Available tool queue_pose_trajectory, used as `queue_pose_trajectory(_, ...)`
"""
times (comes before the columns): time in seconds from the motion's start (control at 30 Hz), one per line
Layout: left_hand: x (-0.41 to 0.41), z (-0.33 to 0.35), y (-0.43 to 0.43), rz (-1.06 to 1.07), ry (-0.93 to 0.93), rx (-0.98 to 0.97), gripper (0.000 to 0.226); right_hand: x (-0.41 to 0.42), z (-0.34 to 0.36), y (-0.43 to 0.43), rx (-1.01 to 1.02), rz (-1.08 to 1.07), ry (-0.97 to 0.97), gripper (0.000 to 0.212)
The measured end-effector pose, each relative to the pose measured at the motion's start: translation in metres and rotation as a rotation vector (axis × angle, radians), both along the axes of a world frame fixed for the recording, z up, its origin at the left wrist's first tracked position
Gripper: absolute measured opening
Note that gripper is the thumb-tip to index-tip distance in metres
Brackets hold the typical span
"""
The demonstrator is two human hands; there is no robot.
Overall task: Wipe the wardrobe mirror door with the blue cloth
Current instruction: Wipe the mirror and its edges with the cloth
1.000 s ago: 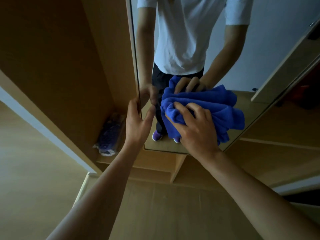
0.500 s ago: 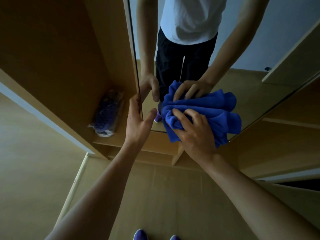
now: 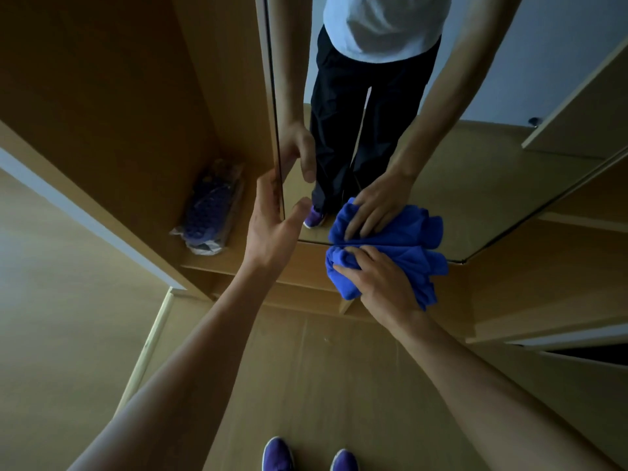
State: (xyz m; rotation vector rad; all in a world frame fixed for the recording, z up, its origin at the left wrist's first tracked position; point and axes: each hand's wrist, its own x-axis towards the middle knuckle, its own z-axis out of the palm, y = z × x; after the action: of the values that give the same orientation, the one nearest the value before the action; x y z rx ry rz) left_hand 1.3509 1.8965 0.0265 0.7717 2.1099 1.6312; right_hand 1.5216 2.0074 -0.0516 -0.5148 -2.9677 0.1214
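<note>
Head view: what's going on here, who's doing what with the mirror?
A person is wiping a wardrobe's mirror door. The right hand holds a bunched blue cloth against the glass at its bottom edge. The left hand grips the door's side edge, thumb on the glass and fingers behind it. A plastic-wrapped bundle lies inside the wardrobe to the left.

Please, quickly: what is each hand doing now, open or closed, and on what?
Left hand: closed, pinching the door by its edge, thumb on the mirror side.
Right hand: closed, holding the cloth at the door's bottom edge.
</note>
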Motion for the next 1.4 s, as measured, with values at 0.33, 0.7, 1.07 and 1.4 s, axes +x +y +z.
queue_pose_trajectory(0.33, 0.012, 0.069, -0.001, -0.028, 0.007, 0.037, 0.064, 0.028, 0.093, 0.001, 0.062, 0.054, 0.009, 0.066)
queue_pose_trajectory(0.7, 0.035, 0.219, -0.009, 0.037, 0.197, 0.214, 0.080, 0.042, 0.279, -0.006, 0.287, 0.079, 0.249, 0.063)
queue_pose_trajectory(1.07, 0.023, 0.349, -0.026, -0.045, 0.361, 0.251, 0.086, 0.049, 0.434, -0.013, 0.546, 0.066, 0.468, 0.065)
queue_pose_trajectory(1.4, 0.014, 0.431, -0.038, -0.057, 0.518, 0.323, 0.086, 0.062, 0.537, -0.029, 0.758, 0.018, 0.539, 0.066)
